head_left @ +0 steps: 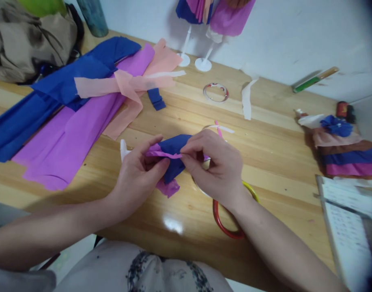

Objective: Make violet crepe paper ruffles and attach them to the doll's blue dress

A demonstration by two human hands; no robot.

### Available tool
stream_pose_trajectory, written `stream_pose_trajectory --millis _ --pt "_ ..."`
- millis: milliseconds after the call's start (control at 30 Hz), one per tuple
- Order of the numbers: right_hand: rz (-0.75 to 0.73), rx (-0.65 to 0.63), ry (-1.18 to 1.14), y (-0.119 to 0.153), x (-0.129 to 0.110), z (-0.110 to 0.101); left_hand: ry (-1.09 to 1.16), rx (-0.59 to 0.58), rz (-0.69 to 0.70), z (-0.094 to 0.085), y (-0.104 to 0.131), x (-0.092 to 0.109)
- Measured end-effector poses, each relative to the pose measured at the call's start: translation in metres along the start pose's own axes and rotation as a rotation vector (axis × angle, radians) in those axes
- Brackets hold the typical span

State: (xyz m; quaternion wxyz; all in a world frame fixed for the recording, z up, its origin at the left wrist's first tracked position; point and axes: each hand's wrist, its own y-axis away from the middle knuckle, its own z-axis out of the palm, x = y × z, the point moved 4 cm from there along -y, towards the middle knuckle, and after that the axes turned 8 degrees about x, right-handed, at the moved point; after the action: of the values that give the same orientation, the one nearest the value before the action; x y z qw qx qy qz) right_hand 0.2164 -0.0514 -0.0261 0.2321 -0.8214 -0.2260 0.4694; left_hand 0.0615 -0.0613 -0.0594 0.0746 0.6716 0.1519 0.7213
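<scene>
My left hand point(135, 174) is closed around a small bundle of crepe paper, its thumb pressing on the front. Blue crepe paper point(174, 169) makes up most of that bundle, and a purple piece point(169, 189) hangs below. A narrow purple crepe paper strip point(166, 155) runs across the blue, pinched at its right end between the thumb and fingers of my right hand point(218, 168). Something white point(124, 149) sticks out behind my left hand. Scissors with red and yellow handles point(218, 217) lie under my right forearm, their blades largely hidden.
Blue point(91, 67), purple point(67, 146) and peach point(125, 87) crepe paper sheets lie at left. A roll of tape point(215, 92) and a pale strip point(247, 99) lie farther back. Paper dresses on white stands point(203, 64) stand by the wall. A notebook point(347, 215) lies at right.
</scene>
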Motion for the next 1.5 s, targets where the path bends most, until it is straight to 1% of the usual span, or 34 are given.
stream_pose_trajectory --millis 100,200,367,533,733,867,1000,1167,1333,1500 --pt "0.103 -0.025 -0.032 -0.002 -0.001 0.001 0.014 0.014 0.025 -0.001 -0.002 -0.002" --pt "0.204 -0.047 -0.062 -0.003 -0.001 0.003 0.01 0.0 0.044 -0.001 -0.002 -0.002" --pt "0.519 -0.024 -0.216 -0.01 0.003 0.013 0.049 -0.045 0.076 0.003 0.002 0.002" --pt "0.752 -0.029 -0.381 -0.019 0.004 0.023 0.1 -0.055 0.054 0.004 0.004 0.004" --pt "0.942 0.035 -0.526 -0.019 0.012 0.029 0.128 -0.081 -0.006 0.005 0.006 0.004" --pt "0.997 0.083 -0.572 -0.018 0.018 0.03 0.117 -0.059 0.001 0.005 0.006 0.002" --pt "0.984 0.064 -0.606 -0.017 0.022 0.029 0.122 -0.051 -0.005 0.006 0.006 0.0" --pt "0.955 0.065 -0.616 -0.016 0.025 0.029 0.115 -0.061 -0.013 0.006 0.007 0.0" --pt "0.985 0.099 -0.618 -0.02 0.027 0.032 0.064 -0.072 0.011 0.005 0.006 0.0" --pt "0.956 0.096 -0.627 -0.025 0.025 0.033 0.017 -0.12 -0.016 0.005 0.007 -0.004"
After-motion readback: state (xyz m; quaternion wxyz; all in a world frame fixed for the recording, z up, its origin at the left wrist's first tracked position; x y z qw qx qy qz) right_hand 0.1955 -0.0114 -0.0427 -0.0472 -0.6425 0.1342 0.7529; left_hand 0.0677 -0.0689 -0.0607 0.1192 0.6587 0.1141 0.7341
